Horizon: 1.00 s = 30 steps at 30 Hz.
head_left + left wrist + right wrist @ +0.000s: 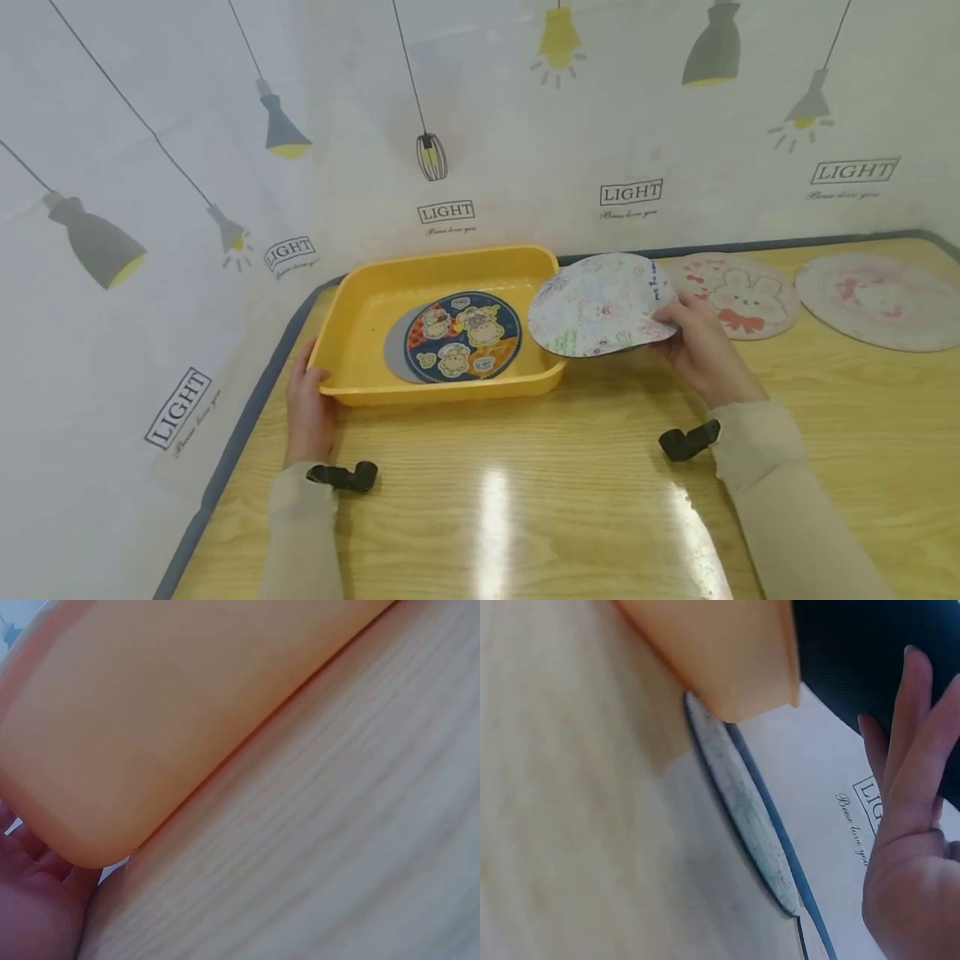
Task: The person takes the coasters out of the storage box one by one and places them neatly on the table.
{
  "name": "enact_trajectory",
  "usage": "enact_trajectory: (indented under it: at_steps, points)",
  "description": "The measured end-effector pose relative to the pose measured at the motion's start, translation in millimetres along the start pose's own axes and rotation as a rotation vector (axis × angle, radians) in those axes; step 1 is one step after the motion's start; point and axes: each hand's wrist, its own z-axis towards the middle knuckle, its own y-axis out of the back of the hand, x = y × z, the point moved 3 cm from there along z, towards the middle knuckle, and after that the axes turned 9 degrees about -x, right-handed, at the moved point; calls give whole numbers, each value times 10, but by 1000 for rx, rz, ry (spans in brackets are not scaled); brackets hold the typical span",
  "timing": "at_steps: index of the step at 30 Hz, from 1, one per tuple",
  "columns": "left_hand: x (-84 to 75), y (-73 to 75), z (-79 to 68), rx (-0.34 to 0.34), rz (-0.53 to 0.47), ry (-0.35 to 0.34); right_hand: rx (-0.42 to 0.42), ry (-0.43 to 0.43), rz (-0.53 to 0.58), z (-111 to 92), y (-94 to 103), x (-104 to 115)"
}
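Note:
My right hand (697, 346) pinches a round white mouse pad (600, 304) with doodle prints by its right edge. It is raised over the right rim of a yellow plastic tray (450, 392); its dark ribbed underside (855, 667) faces the right wrist camera. At the tray's left end, my left hand (309, 408) grips the wall, thumb at the rim and fingers outside; the left wrist view shows the hand (41, 900) at the tray's corner. Inside the tray lies a dark blue cartoon-print mouse pad (465, 337), overlapping a grey round one (397, 346).
Right of the tray, a pink rabbit-print pad (750, 296) and a pale pink pad (885, 300) lie on the wooden table (585, 500). Another light pad (742, 795) lies near the tray in the right wrist view. A lamp-printed wall covering (525, 150) borders the table's back and left.

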Motion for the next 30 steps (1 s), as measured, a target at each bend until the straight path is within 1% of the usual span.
enact_trajectory:
  at_steps: [5, 9, 11, 14, 20, 23, 30]
  points:
    - [-10, 12, -10, -2, 28, -12, -14, 17, -84, -42, 60, -58]
    - [-41, 27, -27, -15, 49, -13, 15, 27, -110, -102, 78, -85]
    - [-53, 26, -27, -10, 52, -10, 22, 36, -123, -133, 79, -89]
    - [-55, 21, -32, -8, 51, -1, 24, 24, -124, -188, 76, -95]
    - [-41, 0, -45, -4, 50, -1, 51, 2, -103, -287, 83, -82]
    - [-32, -19, -44, 5, 44, 0, 65, -6, -67, -332, 109, -61]
    - [-4, -8, -19, -13, 33, -2, 85, -2, -1, -408, 202, -20]
